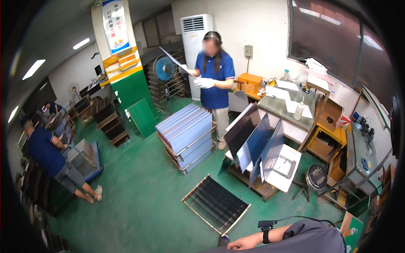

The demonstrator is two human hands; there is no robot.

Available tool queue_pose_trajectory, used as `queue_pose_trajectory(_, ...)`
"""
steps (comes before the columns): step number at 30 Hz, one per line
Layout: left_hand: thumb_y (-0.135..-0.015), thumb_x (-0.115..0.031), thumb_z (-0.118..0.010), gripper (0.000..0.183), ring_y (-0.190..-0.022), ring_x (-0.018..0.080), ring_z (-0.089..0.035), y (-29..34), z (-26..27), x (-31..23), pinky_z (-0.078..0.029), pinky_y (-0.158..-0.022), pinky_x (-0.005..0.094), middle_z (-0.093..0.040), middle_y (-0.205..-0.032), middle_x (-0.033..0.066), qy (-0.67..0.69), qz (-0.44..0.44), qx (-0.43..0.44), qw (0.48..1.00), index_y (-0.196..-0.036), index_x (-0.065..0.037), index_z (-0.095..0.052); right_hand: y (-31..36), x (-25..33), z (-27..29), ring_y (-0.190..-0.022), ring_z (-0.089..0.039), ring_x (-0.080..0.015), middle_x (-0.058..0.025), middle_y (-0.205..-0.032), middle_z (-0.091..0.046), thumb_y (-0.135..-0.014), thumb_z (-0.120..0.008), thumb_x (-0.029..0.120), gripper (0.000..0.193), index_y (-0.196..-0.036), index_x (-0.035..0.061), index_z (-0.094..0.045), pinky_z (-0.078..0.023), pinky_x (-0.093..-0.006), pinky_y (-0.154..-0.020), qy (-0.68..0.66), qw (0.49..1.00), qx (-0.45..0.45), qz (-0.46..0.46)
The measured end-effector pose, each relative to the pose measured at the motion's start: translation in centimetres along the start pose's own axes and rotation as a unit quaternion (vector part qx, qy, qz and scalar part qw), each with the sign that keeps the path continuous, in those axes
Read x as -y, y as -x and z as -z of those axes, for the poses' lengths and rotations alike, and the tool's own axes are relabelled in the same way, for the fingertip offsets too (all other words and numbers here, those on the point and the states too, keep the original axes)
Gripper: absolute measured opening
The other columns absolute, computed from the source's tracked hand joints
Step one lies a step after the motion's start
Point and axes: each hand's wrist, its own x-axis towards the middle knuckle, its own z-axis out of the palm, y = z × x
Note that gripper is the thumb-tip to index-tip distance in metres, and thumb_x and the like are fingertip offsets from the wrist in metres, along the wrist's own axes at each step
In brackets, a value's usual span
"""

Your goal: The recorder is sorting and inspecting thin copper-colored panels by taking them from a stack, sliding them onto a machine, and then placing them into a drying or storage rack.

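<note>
At the lower edge my right hand [245, 242] comes in on a bent arm with a grey sleeve. Its fingers curl under, and whatever they hold, if anything, is hidden. A black strap [265, 234] with a small dark device circles the wrist, and a cable runs back from it. Nearest to this hand lies a black slatted rack [216, 204] with a light frame, flat on the green floor. My left hand does not show. Farther back, a co-worker [216, 63] in a blue shirt and white gloves holds a thin sheet [172, 56] at a slant.
A tall stack of bluish panels [194, 143] stands mid-floor. Right of it, dark panels [257, 143] lean upright on a low bench [291, 173] beside a round stool [316, 177]. At left, another person [44, 149] bends by a cart [84, 162]. A fan [164, 67] stands behind.
</note>
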Motion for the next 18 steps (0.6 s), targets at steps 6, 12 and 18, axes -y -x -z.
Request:
queue_pose_trajectory(6,-0.097,-0.037,-0.066,0.041,-0.091,0.0231,-0.059,5.9,-0.7,5.1,-0.047,-0.088,0.0337,-0.062,-0.102,0.0080,0.022,0.005,-0.042,0.999,-0.130,-0.017,-0.053,-6.3,4.4,-2.7,-0.070,-0.046,-0.0068,0.0026,-0.075,-0.051,-0.102,-0.053,0.023,0.018,-0.114,0.0098,-0.056,-0.041,-0.0282,-0.064,0.039,0.996,0.080,0.004)
queue_pose_trajectory(12,-0.097,-0.035,-0.065,0.041,-0.091,0.0226,-0.059,14.1,-1.2,13.1,-0.047,-0.088,0.0337,-0.062,-0.102,0.0076,0.059,0.001,-0.076,0.995,-0.130,-0.016,-0.053,-12.2,11.1,-9.2,-0.076,-0.054,-0.0074,0.0029,-0.084,-0.059,-0.100,-0.051,0.020,0.017,-0.112,0.0097,-0.057,-0.047,-0.0269,-0.068,0.017,0.982,0.170,-0.084)
queue_pose_trajectory(18,-0.097,-0.034,-0.065,0.041,-0.092,0.0222,-0.059,22.0,-0.8,19.8,-0.047,-0.088,0.0336,-0.062,-0.102,0.0072,0.085,-0.003,-0.117,0.989,-0.130,-0.015,-0.053,-18.5,10.5,-19.0,-0.083,-0.052,-0.0038,0.0047,-0.092,-0.058,-0.102,-0.053,0.024,0.018,-0.108,0.0078,-0.058,-0.045,-0.0226,-0.075,-0.092,0.981,0.161,-0.050)
